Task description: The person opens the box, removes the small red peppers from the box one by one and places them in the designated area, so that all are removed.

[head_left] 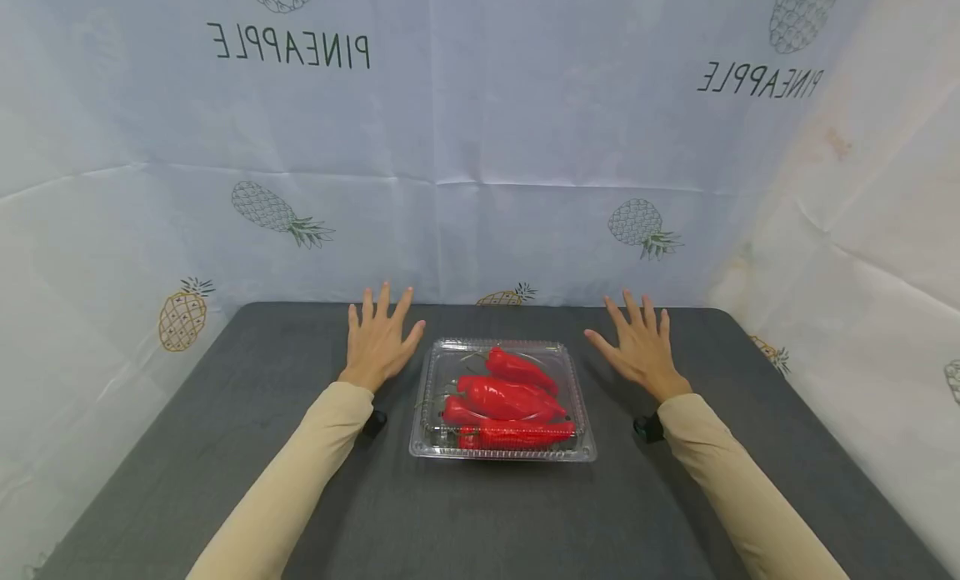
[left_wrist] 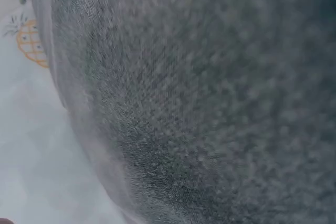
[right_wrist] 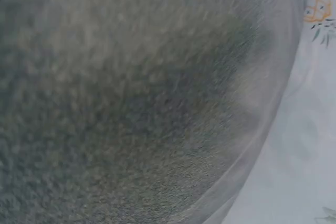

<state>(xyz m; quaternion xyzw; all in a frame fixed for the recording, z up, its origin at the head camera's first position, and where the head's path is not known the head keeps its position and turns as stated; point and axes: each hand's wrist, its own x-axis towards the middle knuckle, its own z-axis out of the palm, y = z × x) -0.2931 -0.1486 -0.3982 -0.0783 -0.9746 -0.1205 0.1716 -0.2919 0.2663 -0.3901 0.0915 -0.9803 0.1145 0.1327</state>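
A clear plastic clamshell box (head_left: pixel 504 457) sits on the dark grey table, and several red peppers (head_left: pixel 510 398) show through its lid. To the left of the box, my left hand (head_left: pixel 377 340) lies palm down with its fingers straight and spread. My right hand (head_left: pixel 639 347) is on the other side, likewise flat with fingers spread. Neither hand touches the box or holds anything. Both wrist views show mostly the blurred table surface.
The dark table (head_left: pixel 480 522) has rounded far corners. Behind it and at both sides hangs a white cloth (head_left: pixel 480 130) printed with pineapples. A small black device (head_left: pixel 648 428) is at the right wrist, another (head_left: pixel 374 423) at the left.
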